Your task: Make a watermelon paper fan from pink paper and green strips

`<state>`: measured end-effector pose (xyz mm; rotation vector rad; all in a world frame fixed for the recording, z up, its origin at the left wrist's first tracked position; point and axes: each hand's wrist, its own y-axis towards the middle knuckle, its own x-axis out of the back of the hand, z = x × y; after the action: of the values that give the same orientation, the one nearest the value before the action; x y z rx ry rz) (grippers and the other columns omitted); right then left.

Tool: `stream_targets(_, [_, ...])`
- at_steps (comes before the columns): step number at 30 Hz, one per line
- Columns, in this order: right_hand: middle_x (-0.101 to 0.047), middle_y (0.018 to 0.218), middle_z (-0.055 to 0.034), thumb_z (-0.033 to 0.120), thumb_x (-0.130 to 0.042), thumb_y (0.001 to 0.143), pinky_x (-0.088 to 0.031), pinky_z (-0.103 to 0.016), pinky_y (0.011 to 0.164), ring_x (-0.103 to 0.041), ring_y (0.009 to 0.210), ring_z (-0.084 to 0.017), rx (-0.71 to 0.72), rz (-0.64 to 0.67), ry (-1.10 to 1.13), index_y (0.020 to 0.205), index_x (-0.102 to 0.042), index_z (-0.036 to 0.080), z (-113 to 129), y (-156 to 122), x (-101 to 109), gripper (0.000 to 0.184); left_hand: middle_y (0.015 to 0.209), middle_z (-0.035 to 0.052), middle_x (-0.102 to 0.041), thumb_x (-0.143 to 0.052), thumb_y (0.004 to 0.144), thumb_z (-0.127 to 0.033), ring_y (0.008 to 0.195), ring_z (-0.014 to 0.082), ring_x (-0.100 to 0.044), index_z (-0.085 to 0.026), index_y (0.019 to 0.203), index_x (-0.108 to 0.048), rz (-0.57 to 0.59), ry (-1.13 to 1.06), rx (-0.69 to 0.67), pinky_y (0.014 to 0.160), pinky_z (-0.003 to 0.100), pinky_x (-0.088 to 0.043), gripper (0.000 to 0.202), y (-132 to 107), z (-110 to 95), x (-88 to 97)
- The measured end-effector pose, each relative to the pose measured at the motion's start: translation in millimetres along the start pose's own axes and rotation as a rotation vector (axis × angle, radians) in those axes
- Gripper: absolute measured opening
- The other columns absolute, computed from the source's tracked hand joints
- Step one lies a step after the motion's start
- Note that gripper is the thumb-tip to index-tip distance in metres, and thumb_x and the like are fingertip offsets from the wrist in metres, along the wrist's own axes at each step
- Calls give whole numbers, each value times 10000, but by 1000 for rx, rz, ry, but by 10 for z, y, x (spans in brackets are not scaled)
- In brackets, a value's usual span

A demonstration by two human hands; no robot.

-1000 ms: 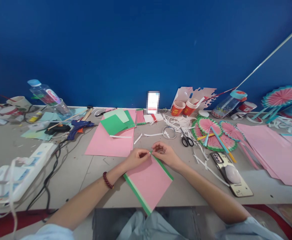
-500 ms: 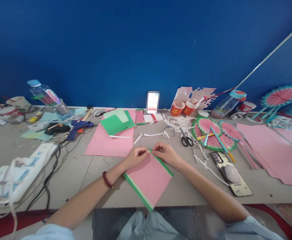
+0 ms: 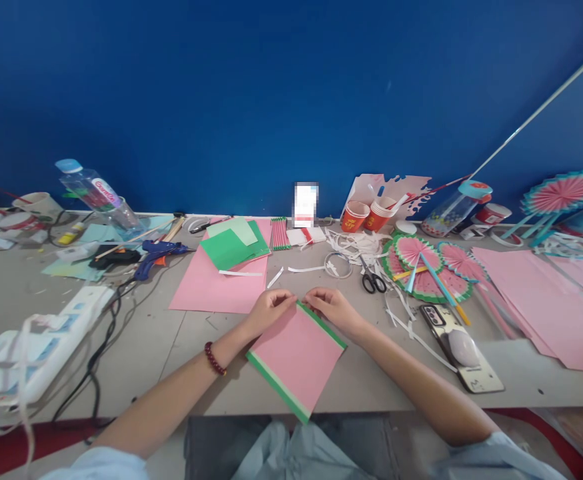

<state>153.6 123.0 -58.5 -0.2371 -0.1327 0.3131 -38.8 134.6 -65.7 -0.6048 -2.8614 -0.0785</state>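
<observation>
A pink paper sheet with green and white strips along two edges [image 3: 296,357] lies turned like a diamond at the table's front edge, its near corner hanging over. My left hand [image 3: 267,310] pinches the sheet's far corner from the left, fingers closed on the paper. My right hand [image 3: 334,308] pinches the same corner from the right, along the green edge. A red bead bracelet [image 3: 214,359] is on my left wrist.
Behind my hands lie a large pink sheet [image 3: 216,283], green papers [image 3: 231,247], scissors [image 3: 372,278] and paper strips. Watermelon paper fans [image 3: 424,267] and a phone [image 3: 464,347] are to the right, more pink sheets [image 3: 546,303] beyond. A power strip [image 3: 41,340], glue gun [image 3: 158,257] and bottle [image 3: 94,190] are left.
Both hands have shifted a little toward the far corner of the pink sheet and pressed it lower onto the table. The sheet has barely moved.
</observation>
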Motion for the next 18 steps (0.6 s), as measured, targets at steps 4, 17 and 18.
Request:
stream_targets(4, [-560,635,25,475,-712,685,-331,-223,532,-453,564,-88,46,9,-40,760,-632,154,-25,-4,-16,339,583,-39,-451,-543,810,-451,581,101,-413,-154,621,-521,-4,-1,-10,546,215,-333,353,4,13,-15])
stream_targets(17, [-569,623,17,454,-684,711,-355,-219,528,-463,552,-89,-29,34,52,752,-663,144,-11,-24,-38,314,587,-54,-327,-484,835,-455,574,93,-330,-176,607,-410,-8,45,-33,539,220,-283,367,-18,17,-51])
stream_targets(18, [-573,626,17,461,-682,712,-357,-218,526,-469,552,-90,-37,38,63,753,-663,145,-10,-25,-41,320,589,-54,-322,-476,839,-456,576,93,-328,-177,609,-402,-5,47,-37,540,220,-282,369,-19,21,-53])
